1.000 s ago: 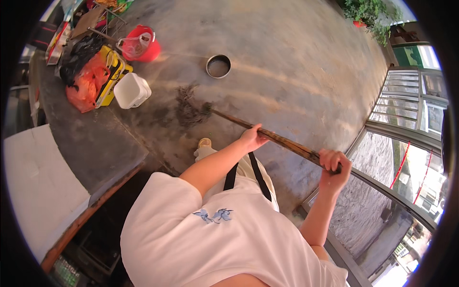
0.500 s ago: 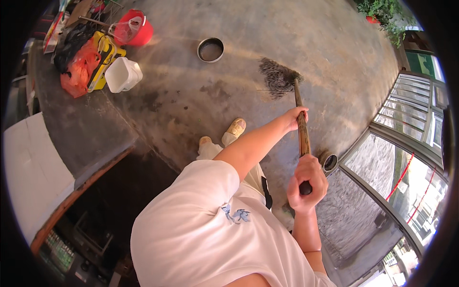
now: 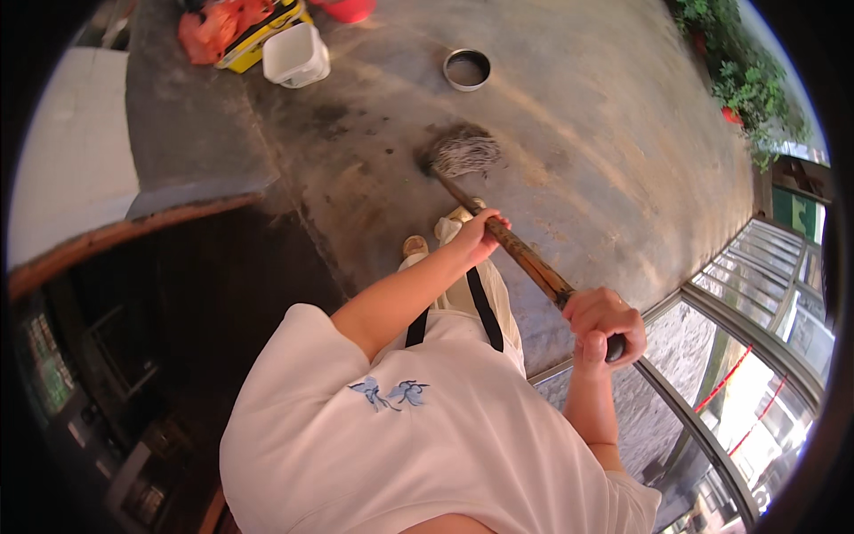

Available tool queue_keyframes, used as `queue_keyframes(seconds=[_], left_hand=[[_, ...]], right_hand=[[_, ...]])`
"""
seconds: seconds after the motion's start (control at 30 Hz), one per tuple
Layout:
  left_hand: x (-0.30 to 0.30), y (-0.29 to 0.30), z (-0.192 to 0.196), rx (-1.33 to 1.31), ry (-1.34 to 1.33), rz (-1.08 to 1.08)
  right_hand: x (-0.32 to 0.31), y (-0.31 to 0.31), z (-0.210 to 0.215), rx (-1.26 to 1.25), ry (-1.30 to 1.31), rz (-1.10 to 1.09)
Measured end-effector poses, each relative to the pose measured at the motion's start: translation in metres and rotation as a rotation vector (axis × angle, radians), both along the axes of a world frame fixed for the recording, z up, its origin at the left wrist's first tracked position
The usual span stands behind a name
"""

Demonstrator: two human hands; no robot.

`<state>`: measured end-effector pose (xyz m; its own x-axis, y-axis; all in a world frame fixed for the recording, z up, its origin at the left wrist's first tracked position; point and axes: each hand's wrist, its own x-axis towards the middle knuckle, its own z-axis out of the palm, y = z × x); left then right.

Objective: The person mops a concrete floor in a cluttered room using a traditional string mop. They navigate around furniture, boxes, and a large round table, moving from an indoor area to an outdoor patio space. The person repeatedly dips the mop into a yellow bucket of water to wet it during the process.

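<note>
A mop (image 3: 523, 256) with a long wooden handle slants across in front of me. Its grey string head (image 3: 467, 153) lies on the concrete floor just beyond my shoes (image 3: 414, 246). Partway down the handle, my left hand (image 3: 480, 235) is closed around the wood. My right hand (image 3: 607, 324) wraps the upper end, and the handle's dark tip pokes out beside the thumb. Dark, damp-looking patches (image 3: 331, 121) mark the floor to the left of the mop head.
Beyond the mop head stands a round, dark-filled ring or basin (image 3: 467, 70). A white square bucket (image 3: 296, 57), a yellow-and-black case (image 3: 260, 36) and a red bag (image 3: 219, 28) sit far left. Glazed metal frames (image 3: 712, 338) run along the right; a leafy plant (image 3: 747, 98) is far right.
The mop head has swept left and closer to my feet, so the handle now slants the other way. Both hands keep their grip; the left moved left. My view has shifted too.
</note>
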<state>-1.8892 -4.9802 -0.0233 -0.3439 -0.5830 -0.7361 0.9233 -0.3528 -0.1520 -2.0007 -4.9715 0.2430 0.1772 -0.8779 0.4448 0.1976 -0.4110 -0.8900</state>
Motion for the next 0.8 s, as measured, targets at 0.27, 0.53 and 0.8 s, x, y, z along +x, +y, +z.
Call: queue_keyframes(seconds=[0.27, 0.53, 0.8], left_hand=[[0.149, 0.188, -0.075, 0.157, -0.107, 0.543], [0.165, 0.275, -0.097, 0.321, -0.193, 0.533], [0.075, 0.171, -0.065, 0.131, -0.152, -0.025]], right_hand=[[0.113, 0.073, -0.070, 0.412, -0.037, 0.550], [0.126, 0.102, -0.123, 0.747, -0.087, 0.771], [-0.004, 0.041, -0.096, 0.680, -0.206, 0.513]])
